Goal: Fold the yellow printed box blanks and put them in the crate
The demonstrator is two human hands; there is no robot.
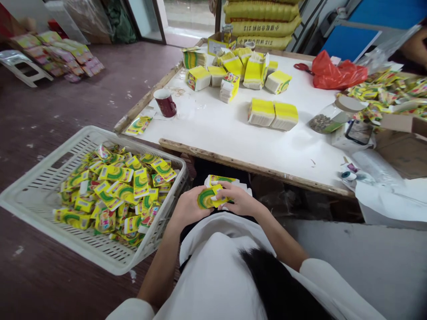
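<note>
Over my lap, my left hand [191, 205] is closed on a yellow-and-green printed packet [206, 198]. My right hand [239, 198], with white coverings on some fingertips, is closed on the same packet from the other side. Beneath and just beyond the hands, more yellow-and-white packets [222, 179] lie on my lap, partly hidden by my fingers. To the left stands a white plastic crate [76, 249] holding a heap of filled yellow packets [115, 173].
The white table [207, 129] carries bundled yellow packets [262, 112], a maroon mug [165, 103], a red plastic bag [336, 73], a lidded jar [328, 116] and a cardboard box [405, 146]. Its wooden edge [233, 163] runs before my knees. A person's arm shows at far right.
</note>
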